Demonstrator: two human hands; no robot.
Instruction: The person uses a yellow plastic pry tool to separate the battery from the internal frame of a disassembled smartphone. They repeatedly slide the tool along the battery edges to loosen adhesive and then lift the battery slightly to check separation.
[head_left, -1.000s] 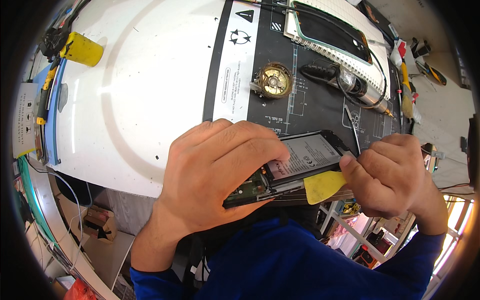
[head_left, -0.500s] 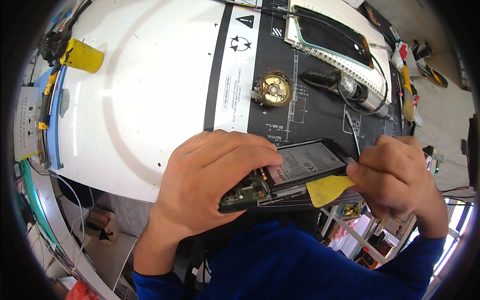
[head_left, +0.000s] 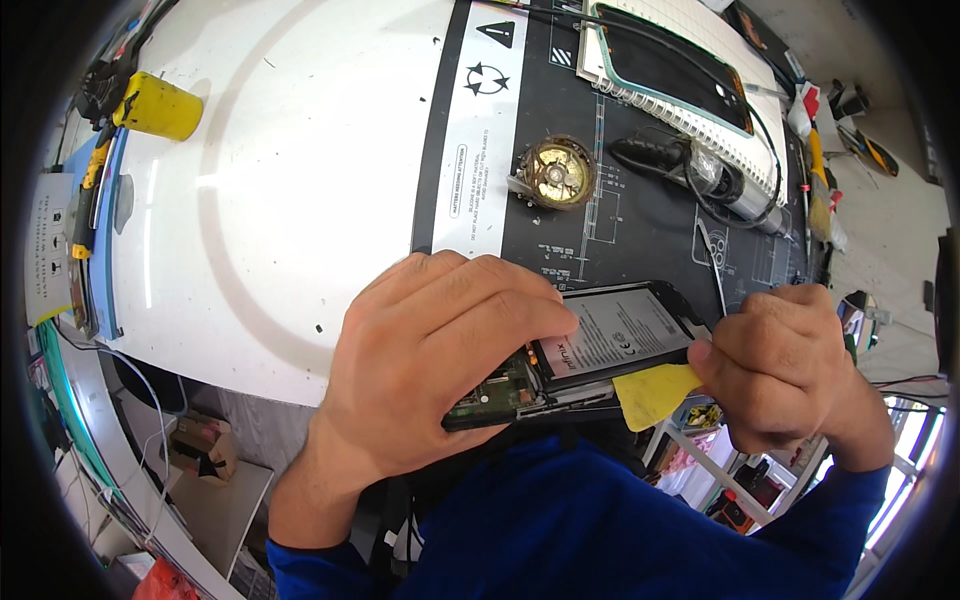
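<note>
My left hand (head_left: 440, 350) wraps round one end of an opened smartphone (head_left: 600, 388), its fingers over the top and the thumb side at the grey battery. The battery (head_left: 620, 328) lies in the phone's black frame, and a green circuit board (head_left: 490, 395) shows beneath my palm. In my closed right hand (head_left: 775, 370) is a thin yellow plastic pry card (head_left: 652, 397), pinched between thumb and fingers. Its wide end meets the phone's near long side; whether its edge is inside the gap I cannot tell.
On the black mat stand a round brass-coloured tin (head_left: 556, 173) and, beyond it, a soldering iron-like tool (head_left: 715, 180) with a cable. Tweezers (head_left: 711, 262) lie behind the phone. A phone screen (head_left: 675, 70) rests on a spiral notebook (head_left: 765, 160). A yellow cup (head_left: 160, 106) is far left.
The phone and both hands have shifted slightly in the picture. The yellow card has tilted a little, its free corner lower, while still at the phone's near side.
</note>
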